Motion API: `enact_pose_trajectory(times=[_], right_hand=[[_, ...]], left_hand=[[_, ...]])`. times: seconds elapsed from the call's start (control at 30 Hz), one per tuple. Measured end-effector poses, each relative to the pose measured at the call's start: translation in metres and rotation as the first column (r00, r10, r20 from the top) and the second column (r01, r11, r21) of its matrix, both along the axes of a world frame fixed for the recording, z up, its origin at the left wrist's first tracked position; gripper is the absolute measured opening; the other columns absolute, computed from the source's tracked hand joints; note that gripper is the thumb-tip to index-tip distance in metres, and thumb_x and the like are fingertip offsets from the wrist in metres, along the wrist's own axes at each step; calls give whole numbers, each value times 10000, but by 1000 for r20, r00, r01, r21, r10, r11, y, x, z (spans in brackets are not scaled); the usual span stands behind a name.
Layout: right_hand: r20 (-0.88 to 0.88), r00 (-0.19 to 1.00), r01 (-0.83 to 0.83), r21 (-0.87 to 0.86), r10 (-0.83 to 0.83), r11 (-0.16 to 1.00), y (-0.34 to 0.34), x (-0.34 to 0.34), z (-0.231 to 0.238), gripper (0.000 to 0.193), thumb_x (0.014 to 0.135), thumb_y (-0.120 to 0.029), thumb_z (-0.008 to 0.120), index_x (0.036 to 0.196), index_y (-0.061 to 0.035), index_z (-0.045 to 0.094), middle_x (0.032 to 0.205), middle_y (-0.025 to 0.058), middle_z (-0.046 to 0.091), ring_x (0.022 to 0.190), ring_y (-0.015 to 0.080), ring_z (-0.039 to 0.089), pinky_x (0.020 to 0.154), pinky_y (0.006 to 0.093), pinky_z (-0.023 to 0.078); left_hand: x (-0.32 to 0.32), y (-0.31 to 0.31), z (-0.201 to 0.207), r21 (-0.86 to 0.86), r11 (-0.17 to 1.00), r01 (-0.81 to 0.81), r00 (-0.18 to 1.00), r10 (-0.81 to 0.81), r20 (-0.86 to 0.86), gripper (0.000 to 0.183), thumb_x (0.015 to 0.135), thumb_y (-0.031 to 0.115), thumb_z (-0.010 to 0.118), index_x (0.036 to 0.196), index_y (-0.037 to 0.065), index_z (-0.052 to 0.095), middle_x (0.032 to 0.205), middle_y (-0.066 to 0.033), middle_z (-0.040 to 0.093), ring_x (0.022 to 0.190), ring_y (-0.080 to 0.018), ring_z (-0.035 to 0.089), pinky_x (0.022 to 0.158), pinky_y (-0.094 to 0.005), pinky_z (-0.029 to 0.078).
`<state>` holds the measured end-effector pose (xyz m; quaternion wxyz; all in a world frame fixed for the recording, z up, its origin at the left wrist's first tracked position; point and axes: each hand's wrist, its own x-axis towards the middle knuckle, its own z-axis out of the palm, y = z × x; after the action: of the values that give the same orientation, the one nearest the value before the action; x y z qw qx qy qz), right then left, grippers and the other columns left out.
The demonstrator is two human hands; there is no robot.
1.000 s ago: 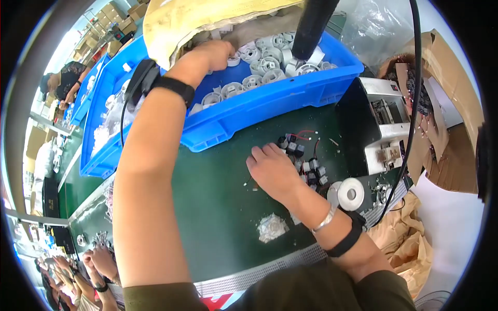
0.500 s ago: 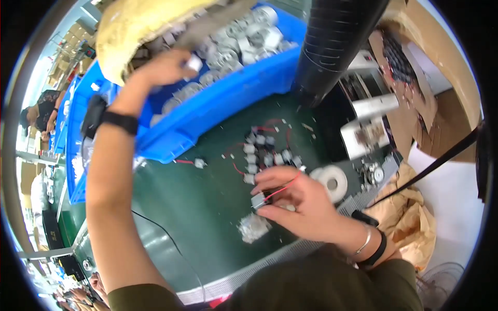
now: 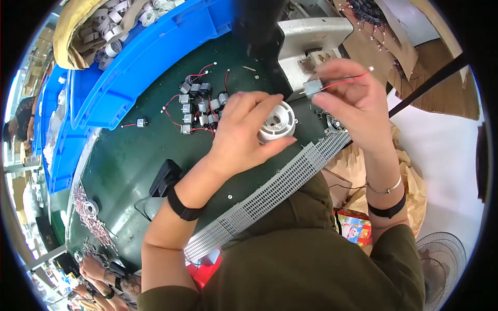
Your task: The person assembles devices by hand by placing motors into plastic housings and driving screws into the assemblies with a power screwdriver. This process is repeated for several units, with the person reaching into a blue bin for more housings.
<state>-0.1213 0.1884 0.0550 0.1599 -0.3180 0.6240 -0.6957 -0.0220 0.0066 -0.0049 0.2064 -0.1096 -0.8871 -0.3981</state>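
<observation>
My left hand (image 3: 236, 137) is closed around a round white plastic housing (image 3: 275, 136) low over the green tabletop, thumb on its near side and fingers on the far side. The housing's ringed hollow faces up. To the right, my right hand (image 3: 358, 106) pinches a small silver motor (image 3: 313, 87) between thumb and fingers, in front of a metal fixture. A red wire (image 3: 345, 81) runs back from the motor over the fingers to a white plug. Several similar motors (image 3: 187, 108) with red wires lie clustered left of my left hand.
A blue bin (image 3: 150, 65) at the far left holds many white rings. One motor (image 3: 141, 123) lies apart near it. The metal fixture (image 3: 311, 39) stands beyond my right hand. A perforated strip (image 3: 249, 207) edges the table. Co-workers' hands (image 3: 93, 268) show at lower left.
My left hand has come out of the blue bin and now grips the white housing over the table. My right hand, still holding the motor, has moved to the right and away from me.
</observation>
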Motion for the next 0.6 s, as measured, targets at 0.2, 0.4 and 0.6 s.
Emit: enact_pose_trajectory(times=[0.2,0.4,0.6], right_hand=[[-34,961,-258,263,276,930,-5,-9,-1,268,786,81,634,1044,52,567,996,69,587,928,136,590,792,265,512],[-380,844,-168,483,379,859,-16,-10,-3,225,724,35,671,937,-13,614,944,84,609,861,184,612,759,285,502],[-633,616,-116,516,469,849,-20,-13,0,229,704,-4,705,916,-33,623,893,76,623,802,223,610,691,293,496]], left_hand=[[1,4,3,-42,999,-13,996,16,89,734,613,243,816,1224,30,471,1131,-145,548,1023,-355,530,885,-428,422],[5,1,4,-9,998,-64,997,65,51,714,628,199,802,1231,29,459,1094,-152,575,1029,-357,536,894,-428,417],[-2,-10,8,-7,999,37,997,-36,73,659,611,206,813,1173,53,504,1059,-137,591,949,-332,555,844,-424,428]])
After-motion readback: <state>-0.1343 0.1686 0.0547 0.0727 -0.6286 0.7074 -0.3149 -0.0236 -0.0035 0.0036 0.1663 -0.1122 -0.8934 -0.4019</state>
